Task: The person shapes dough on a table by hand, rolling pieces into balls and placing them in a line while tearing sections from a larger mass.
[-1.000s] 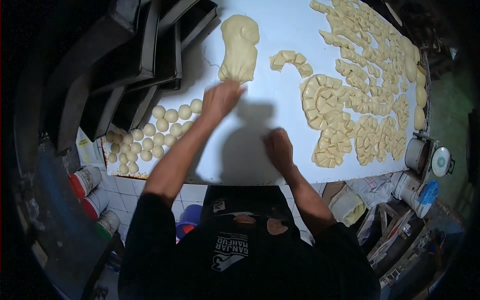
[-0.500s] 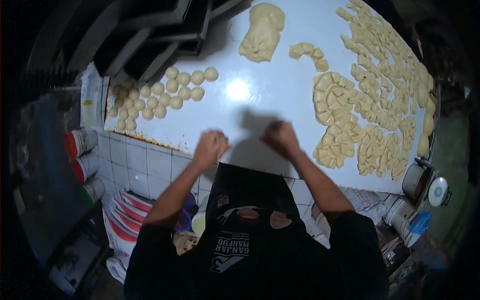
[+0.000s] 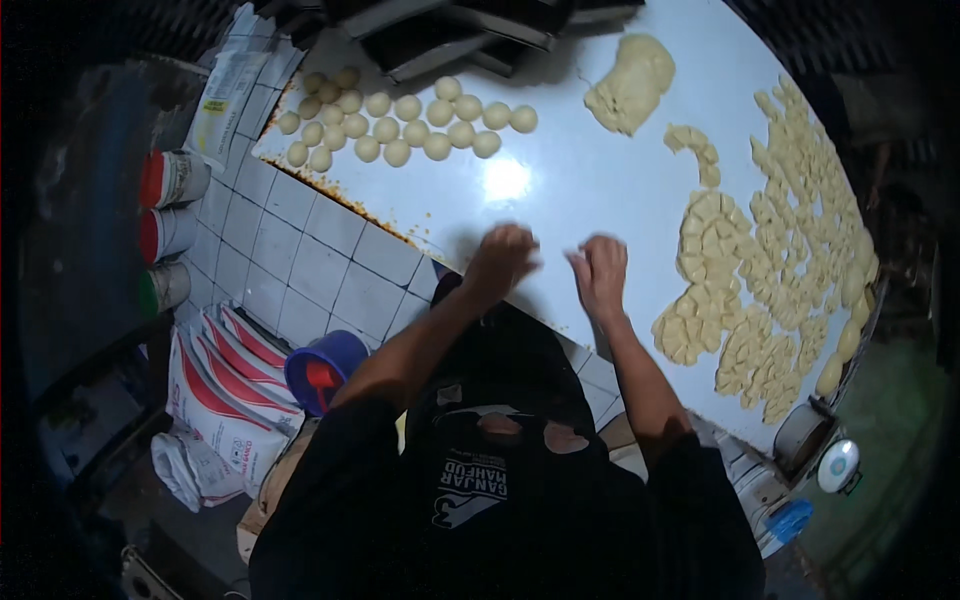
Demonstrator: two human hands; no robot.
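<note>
a glossy white tabletop [image 3: 565,190], rust-stained along its near edge; a dark shirt [image 3: 570,500] with white lettering; white tiles [image 3: 300,245]; cut dough [image 3: 703,228] on the tabletop's right; printed, red-banded sacks [image 3: 235,430]; a dough slab [image 3: 632,85] far side; left hand [image 3: 503,262] and right hand [image 3: 603,275], fingers curled, grip i cannot tell; dough balls [image 3: 397,152] left.

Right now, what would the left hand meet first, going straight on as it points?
Probably the irregular pale yellow dough lump across the white tabletop; the height of the left hand is unclear.
</note>
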